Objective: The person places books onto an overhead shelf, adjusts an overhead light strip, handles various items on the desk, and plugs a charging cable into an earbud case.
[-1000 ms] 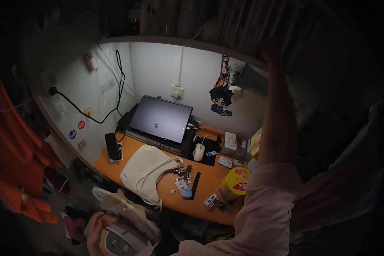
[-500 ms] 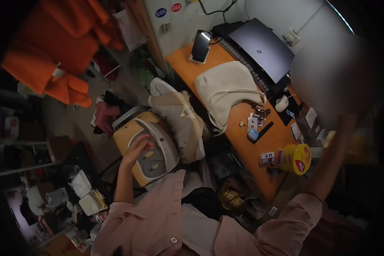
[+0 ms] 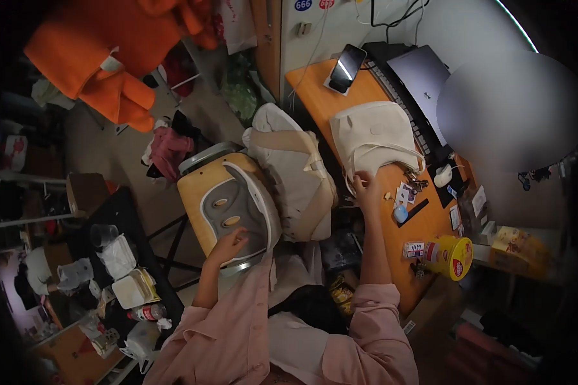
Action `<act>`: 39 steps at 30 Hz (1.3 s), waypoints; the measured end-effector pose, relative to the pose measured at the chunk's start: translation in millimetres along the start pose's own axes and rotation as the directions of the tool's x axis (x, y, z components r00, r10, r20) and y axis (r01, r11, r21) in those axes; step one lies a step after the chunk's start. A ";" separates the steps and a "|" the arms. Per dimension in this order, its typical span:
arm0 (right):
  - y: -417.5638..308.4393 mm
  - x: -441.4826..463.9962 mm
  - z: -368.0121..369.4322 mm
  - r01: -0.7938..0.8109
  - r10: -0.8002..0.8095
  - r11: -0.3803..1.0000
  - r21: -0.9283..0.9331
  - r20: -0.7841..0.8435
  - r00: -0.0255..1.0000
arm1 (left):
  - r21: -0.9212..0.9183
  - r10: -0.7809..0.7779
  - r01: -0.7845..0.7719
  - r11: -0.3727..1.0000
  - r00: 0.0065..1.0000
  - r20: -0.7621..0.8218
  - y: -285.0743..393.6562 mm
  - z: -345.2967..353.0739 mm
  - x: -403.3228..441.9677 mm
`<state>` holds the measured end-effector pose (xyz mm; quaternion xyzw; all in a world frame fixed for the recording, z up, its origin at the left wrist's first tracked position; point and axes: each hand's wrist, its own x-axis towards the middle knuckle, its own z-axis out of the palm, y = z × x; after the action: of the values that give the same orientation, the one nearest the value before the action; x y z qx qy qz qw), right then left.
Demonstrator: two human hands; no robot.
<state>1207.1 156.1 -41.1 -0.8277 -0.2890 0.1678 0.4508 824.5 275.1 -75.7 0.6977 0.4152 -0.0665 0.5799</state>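
My right hand (image 3: 368, 190) is at the lower edge of a cream handbag (image 3: 374, 128) lying on the wooden desk (image 3: 308, 80). Its fingers are bent around the bag's strap near the desk's front edge. Over the grey padded part of a wooden chair (image 3: 202, 192) hovers my left hand (image 3: 230, 246), its fingers loosely curved and apart, holding nothing. Beside the chair a white and beige padded item (image 3: 289, 173) stands between it and the desk. Keys (image 3: 414, 179) lie just right of the bag.
On the desk are a phone (image 3: 348, 67) on a stand, a laptop (image 3: 420, 86), a white mouse (image 3: 442, 174) and a yellow tub (image 3: 453, 256). A cluttered black table (image 3: 119, 218) is at left. An orange garment (image 3: 103, 58) hangs upper left.
My right hand has come from the far right, over the desk, down to the handbag. My left hand has lowered slightly over the chair. The view has shifted.
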 end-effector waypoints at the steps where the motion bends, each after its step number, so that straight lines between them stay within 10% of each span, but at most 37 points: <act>1: 25.1 9.9 -3.8 -0.071 0.087 0.992 0.106 -0.154 0.984 | 0.032 -0.008 0.006 0.999 0.999 0.051 0.4 -1.5 -1.5; 6: 89.3 34.9 -18.7 -0.358 0.504 0.855 0.376 -0.437 0.745 | 0.208 0.003 -0.022 0.978 0.996 0.090 18.0 -11.6 -5.0; 8: 84.5 47.5 -13.8 -0.413 0.623 0.556 0.721 -0.032 0.782 | 0.211 -0.001 -0.016 0.977 0.997 0.081 31.5 -14.3 0.3; 13: 64.5 73.5 -5.9 -0.418 0.615 0.652 0.633 -0.119 0.779 | -0.092 0.149 -0.152 0.984 0.988 -0.040 85.3 -9.2 20.5; 19: 52.5 72.1 -35.3 -0.311 0.473 0.441 0.842 0.077 0.878 | -0.021 0.416 -0.419 0.908 0.906 -0.076 195.8 31.5 61.6; 21: 42.3 75.7 -31.5 -0.278 0.343 0.911 0.306 -0.185 0.921 | 0.086 0.578 -0.576 0.813 0.816 0.012 240.4 57.9 81.4; 25: 83.5 90.9 -15.1 0.058 0.059 0.959 0.276 -0.400 0.915 | 0.299 0.779 -0.882 0.364 0.464 0.422 294.4 125.5 135.1; 28: 131.4 95.7 -7.9 -0.069 0.062 0.998 -0.007 -0.373 0.926 | 0.414 0.800 -0.910 -0.031 0.226 0.556 286.7 171.1 171.3; 29: 131.1 95.4 -11.4 -0.074 0.068 0.997 -0.001 -0.384 0.921 | 0.480 0.696 -0.874 -0.082 0.294 0.655 282.0 178.0 182.3; 31: 119.4 91.3 -19.6 -0.437 0.583 0.803 0.405 -0.384 0.716 | 0.564 0.738 -0.801 -0.200 0.255 0.624 270.0 184.0 201.1; 39: 106.0 118.2 -25.3 -0.554 0.677 0.736 0.389 -0.456 0.578 | 0.740 0.672 -0.625 -0.249 0.439 0.597 269.9 171.2 217.3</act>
<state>1347.2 168.9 -119.0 -0.8351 0.1857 0.0873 0.5104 1208.8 241.0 -51.5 0.9887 -0.1425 0.0366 -0.0271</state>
